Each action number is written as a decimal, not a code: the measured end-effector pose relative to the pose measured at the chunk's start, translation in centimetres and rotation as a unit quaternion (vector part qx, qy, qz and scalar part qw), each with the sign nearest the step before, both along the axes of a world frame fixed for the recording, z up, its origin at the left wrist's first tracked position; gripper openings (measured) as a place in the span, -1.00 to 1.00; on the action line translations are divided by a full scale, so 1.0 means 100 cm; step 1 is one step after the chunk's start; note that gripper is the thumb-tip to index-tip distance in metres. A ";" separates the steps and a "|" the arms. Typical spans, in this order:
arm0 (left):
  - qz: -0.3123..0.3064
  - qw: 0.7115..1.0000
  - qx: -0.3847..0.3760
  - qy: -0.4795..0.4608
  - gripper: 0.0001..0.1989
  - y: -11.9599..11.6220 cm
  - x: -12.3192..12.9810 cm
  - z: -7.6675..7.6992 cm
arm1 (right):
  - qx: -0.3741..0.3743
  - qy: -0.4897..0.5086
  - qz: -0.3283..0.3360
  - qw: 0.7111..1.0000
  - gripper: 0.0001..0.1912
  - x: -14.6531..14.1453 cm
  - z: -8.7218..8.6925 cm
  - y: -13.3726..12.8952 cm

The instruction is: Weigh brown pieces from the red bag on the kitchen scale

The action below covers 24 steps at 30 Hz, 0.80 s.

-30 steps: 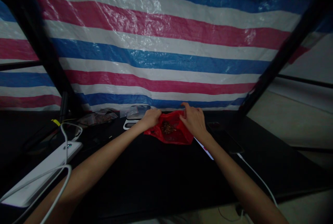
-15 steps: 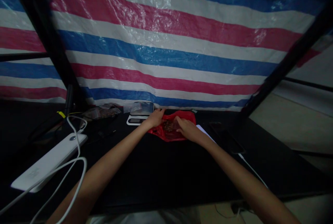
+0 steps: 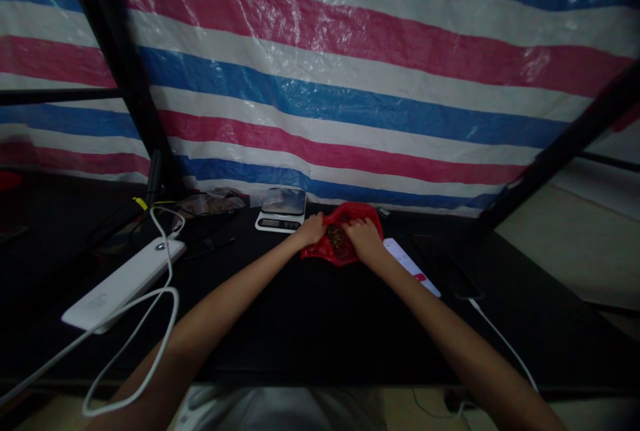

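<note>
A red plastic bag (image 3: 345, 257) lies spread on the black table, its mouth facing up. Small brown pieces (image 3: 336, 237), too small to name, are heaped inside it. My left hand (image 3: 313, 229) is closed on the bag's left edge. At the bag's right side, my right hand (image 3: 363, 236) has its fingers curled over the plastic, gripping it beside the heap; the fingertips are partly hidden. Just left of my left hand stands a small white digital scale (image 3: 280, 223) with a dark, shiny platform.
A phone with a lit screen (image 3: 411, 266) lies right of the bag, near a dark phone (image 3: 457, 272) on a white cable. At left are a white power bank (image 3: 123, 284) with a looping cable and clear bags of small pieces (image 3: 213, 203). A striped sheet (image 3: 330, 111) hangs behind.
My right hand has moved from inside the bag, near the pieces, to its right side. The pieces look more bunched together. The whole view has shifted, uncovering more of the scale and lit phone.
</note>
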<state>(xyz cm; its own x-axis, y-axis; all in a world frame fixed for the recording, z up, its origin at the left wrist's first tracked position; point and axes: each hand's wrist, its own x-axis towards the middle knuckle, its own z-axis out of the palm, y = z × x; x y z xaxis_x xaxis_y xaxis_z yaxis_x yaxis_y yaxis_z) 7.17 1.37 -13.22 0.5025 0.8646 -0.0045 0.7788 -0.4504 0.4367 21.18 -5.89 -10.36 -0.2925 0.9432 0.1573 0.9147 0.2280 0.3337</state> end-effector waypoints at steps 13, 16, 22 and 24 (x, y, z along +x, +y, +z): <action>-0.015 0.937 -0.147 -0.318 -0.68 0.020 0.008 -0.008 | -0.057 0.145 -0.012 0.988 -0.66 0.011 -0.009 0.010; -0.015 0.944 -0.126 -0.305 -0.70 0.021 0.007 -0.006 | -0.090 0.313 -0.005 0.946 -0.63 0.023 -0.018 0.018; -0.024 0.983 -0.077 -0.163 -0.61 0.024 -0.014 0.011 | -0.257 0.600 0.096 0.751 -0.57 0.038 -0.031 0.036; -0.054 0.984 -0.058 -0.157 -0.54 0.031 -0.026 0.021 | -0.265 0.629 0.102 0.724 -0.54 0.041 -0.029 0.041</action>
